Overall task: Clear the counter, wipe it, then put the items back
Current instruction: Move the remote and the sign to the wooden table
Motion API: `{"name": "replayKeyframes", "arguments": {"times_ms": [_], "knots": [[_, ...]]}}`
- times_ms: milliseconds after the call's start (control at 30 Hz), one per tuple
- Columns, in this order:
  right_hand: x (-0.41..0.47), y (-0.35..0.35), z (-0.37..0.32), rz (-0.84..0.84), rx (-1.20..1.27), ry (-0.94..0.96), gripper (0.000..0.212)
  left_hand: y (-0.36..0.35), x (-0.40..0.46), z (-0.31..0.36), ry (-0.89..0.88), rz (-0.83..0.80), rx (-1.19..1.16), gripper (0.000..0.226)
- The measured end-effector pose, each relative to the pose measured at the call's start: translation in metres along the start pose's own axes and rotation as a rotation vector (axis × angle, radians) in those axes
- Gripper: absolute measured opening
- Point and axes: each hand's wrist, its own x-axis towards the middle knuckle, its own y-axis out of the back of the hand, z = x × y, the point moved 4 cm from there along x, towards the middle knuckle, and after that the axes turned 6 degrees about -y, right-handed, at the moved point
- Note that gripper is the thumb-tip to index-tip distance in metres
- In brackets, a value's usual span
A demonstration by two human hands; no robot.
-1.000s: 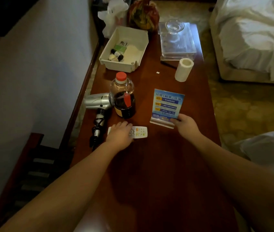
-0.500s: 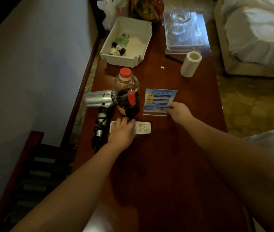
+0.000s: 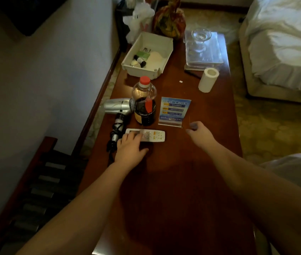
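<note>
A: Left hand (image 3: 130,148)?
B: Grip loose, straight fingers resting on the white remote (image 3: 147,135), flat on the counter (image 3: 182,181).
A: Right hand (image 3: 200,134)?
B: Grip relaxed, holding nothing, just beside the upright blue sign card (image 3: 174,111).

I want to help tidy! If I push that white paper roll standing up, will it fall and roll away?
The paper roll stands on end, taller than wide, so it probably tips easily. Being round, it would likely roll. It looks light.
</note>
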Motion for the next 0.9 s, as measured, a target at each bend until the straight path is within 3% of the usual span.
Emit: {"name": "replayKeyframes", "arguments": {"times_ms": [233,733,900], "knots": [[-0.102,-0.012,0.037,-0.18,0.064,0.003,0.028,0.024,-0.113,0.016,0.277,0.086,-0.28,0.048],[-0.3,-0.027,0.128,-0.514,-0.494,0.546,0.008,0.012,-0.421,0.081,0.635,0.201,-0.485,0.043],[-0.369,-0.064,0.129,-0.658,-0.618,0.7,0.015,0.023,-0.526,0.091,0.799,0.344,-0.518,0.042]]}}
